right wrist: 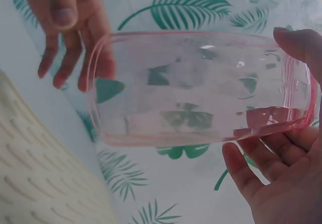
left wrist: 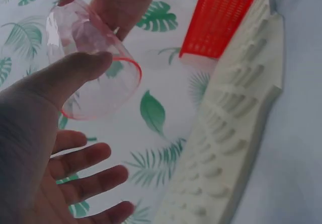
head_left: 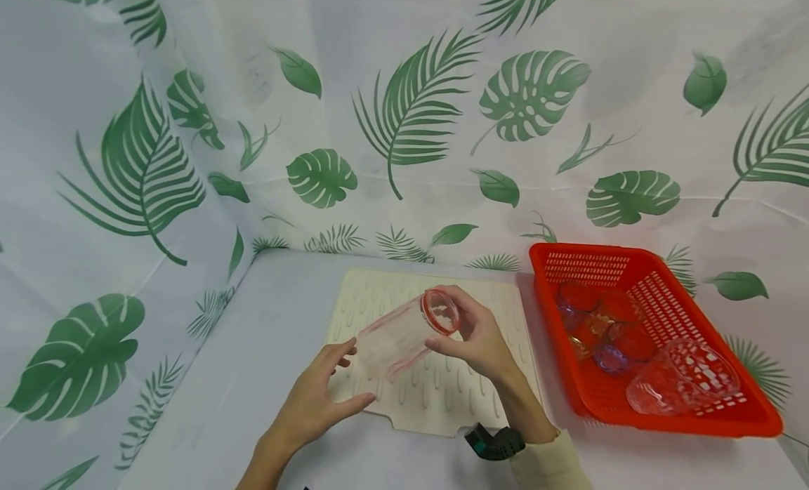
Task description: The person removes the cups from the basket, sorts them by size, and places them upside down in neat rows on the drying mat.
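Note:
A see-through pink tumbler lies tilted in the air over a cream ridged drying mat. My right hand grips its thick base end, thumb on one side and fingers on the other, as the right wrist view shows with the tumbler stretching left. Its open mouth faces my left hand, whose fingers and thumb are spread around that end and hold nothing. In the left wrist view the left thumb overlaps the tumbler near its rim, with the other fingers apart below.
At the right stands a red plastic basket with slotted walls. Inside it lie a clear glass on its side and several tinted glasses. A white leaf-patterned curtain closes off the back and left of the white table.

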`<state>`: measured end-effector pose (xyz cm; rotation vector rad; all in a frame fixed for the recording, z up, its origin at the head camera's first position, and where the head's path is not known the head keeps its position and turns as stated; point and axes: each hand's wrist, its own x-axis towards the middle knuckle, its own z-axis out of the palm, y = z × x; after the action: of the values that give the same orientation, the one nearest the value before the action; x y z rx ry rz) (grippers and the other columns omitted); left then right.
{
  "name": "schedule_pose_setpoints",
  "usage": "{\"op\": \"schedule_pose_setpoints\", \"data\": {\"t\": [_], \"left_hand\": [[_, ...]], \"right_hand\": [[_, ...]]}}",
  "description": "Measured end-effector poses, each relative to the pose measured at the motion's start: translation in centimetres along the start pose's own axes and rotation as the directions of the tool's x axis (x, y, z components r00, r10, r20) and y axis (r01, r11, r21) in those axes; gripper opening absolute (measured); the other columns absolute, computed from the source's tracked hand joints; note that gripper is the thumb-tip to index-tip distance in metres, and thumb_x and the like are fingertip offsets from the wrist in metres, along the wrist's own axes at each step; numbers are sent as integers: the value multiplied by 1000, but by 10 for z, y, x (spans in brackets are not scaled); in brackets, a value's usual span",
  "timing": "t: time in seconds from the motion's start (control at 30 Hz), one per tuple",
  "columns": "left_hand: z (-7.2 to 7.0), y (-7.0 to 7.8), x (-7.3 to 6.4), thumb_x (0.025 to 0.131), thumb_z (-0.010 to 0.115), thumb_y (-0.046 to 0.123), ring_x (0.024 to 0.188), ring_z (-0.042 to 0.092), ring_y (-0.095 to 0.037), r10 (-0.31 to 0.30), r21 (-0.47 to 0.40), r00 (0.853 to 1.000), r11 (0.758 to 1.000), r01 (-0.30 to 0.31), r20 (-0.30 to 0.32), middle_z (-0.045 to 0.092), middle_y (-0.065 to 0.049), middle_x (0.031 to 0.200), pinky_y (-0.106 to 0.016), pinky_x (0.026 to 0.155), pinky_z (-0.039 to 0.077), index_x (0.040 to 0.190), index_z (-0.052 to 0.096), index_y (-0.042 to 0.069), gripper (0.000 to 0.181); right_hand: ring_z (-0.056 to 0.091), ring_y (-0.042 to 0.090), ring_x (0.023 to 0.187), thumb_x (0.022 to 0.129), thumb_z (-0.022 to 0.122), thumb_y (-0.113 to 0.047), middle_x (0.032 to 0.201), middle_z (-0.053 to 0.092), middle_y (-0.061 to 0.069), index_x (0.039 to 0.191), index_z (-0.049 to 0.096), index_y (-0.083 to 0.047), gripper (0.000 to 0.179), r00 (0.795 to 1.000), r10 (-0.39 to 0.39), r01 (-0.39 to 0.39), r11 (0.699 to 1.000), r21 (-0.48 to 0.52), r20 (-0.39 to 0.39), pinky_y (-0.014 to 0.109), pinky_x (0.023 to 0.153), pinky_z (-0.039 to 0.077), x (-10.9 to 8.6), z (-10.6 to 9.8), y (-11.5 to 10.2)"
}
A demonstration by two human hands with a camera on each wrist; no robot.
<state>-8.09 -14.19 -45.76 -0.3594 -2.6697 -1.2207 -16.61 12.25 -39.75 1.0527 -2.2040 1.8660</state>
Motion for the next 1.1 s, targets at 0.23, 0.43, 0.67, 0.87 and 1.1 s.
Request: {"op": "schedule_pose_setpoints", "data": {"t": [0.23, 0.43, 0.67, 0.87, 1.1], "left_hand": [[7, -25, -11, 66, 80, 50, 118, 55, -15, -24, 233, 992, 971, 53, -127, 54, 6, 127, -39, 95, 51, 133, 52, 16, 80], [13, -45, -19, 67, 79, 52, 123, 52, -22, -115, 260, 989, 956, 136, -93, 51, -1, 135, -42, 98, 49, 136, 49, 9, 86], [19, -61, -21, 70, 72, 59, 136, 38, -35, -196, 310, 980, 931, 196, -29, 41, -15, 146, -52, 109, 35, 142, 39, 4, 96], [19, -61, -21, 70, 69, 63, 141, 26, -39, -256, 328, 966, 915, 233, 26, 32, -23, 149, -56, 115, 22, 143, 33, -4, 105], [22, -66, -24, 68, 68, 66, 141, 24, -40, -260, 357, 965, 904, 235, 25, 31, -26, 149, -57, 115, 19, 142, 33, -6, 108]], "right_hand": [[53, 17, 115, 77, 72, -1, 123, 57, 7, 129, 50, -7, 58, 998, 12, -10, 999, 40, -56, 26, 100, 48, 15, -1, 8], [54, 19, 117, 77, 72, 1, 125, 56, 10, 130, 50, -8, 58, 992, 52, -47, 998, 51, -117, 22, 100, 47, 30, 4, 13], [54, 24, 116, 77, 75, -4, 127, 55, 12, 131, 49, -6, 60, 975, 106, -116, 992, -40, -196, 30, 100, 47, 47, 16, 4], [52, 26, 120, 78, 76, -10, 130, 55, 13, 133, 48, -5, 62, 948, 166, -189, 980, -59, -270, 46, 105, 44, 59, 26, 12], [50, 25, 123, 76, 78, -19, 132, 53, 9, 135, 46, -12, 67, 944, 181, -212, 974, -85, -277, 44, 107, 42, 75, 39, 54]]}}
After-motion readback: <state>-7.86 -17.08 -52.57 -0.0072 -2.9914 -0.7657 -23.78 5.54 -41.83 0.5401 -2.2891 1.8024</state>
